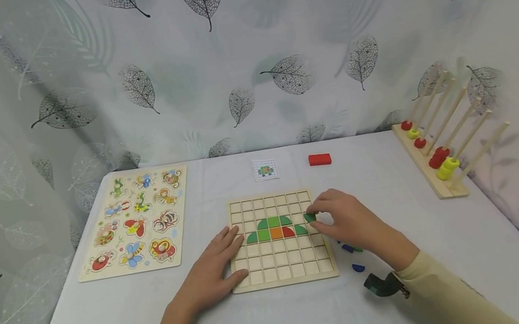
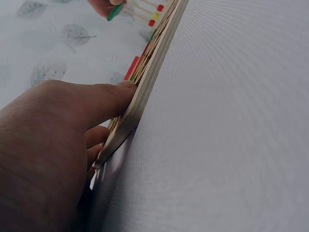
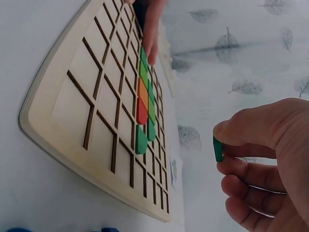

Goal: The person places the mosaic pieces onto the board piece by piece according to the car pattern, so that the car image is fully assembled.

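A wooden grid board [image 1: 283,265] lies flat on the table, with green, orange and red pieces [image 1: 275,233] set in two of its rows. My left hand [image 1: 212,269] rests on the board's left edge, fingers extended and thumb lying near the lower corner. Above the right side of the board, my right hand [image 1: 348,219] pinches a dark green piece [image 3: 218,149] between thumb and forefinger. In the right wrist view this piece is seen edge-on, held up off the board, and the other fingers are loosely curled below it.
Several blue and green pieces [image 1: 358,268] lie right of the board. Behind it are a small pattern card [image 1: 265,170] and a red block [image 1: 319,159]. An insect puzzle board [image 1: 133,225] lies at left; a peg stand with beads [image 1: 427,167] stands at right.
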Demonstrator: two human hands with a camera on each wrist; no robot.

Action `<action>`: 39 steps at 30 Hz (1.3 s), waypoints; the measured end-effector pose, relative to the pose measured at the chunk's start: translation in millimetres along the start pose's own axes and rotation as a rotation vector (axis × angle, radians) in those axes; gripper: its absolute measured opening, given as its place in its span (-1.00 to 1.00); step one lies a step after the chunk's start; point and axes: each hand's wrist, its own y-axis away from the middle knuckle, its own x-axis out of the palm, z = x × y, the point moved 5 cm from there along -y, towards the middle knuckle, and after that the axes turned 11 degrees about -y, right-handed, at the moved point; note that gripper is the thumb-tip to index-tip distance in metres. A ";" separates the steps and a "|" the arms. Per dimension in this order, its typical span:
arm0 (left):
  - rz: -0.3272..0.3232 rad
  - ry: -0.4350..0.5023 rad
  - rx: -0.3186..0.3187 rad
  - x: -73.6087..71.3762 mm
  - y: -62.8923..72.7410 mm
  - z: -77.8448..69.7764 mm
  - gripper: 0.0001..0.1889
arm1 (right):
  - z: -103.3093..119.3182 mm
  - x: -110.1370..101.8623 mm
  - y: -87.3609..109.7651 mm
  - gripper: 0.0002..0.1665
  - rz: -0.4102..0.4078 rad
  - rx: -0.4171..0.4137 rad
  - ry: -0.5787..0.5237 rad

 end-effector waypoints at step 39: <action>-0.015 0.004 0.014 0.4 -1.2 1.4 -0.18 | 45.2 41.1 -21.6 -0.82 0.093 -0.180 -0.123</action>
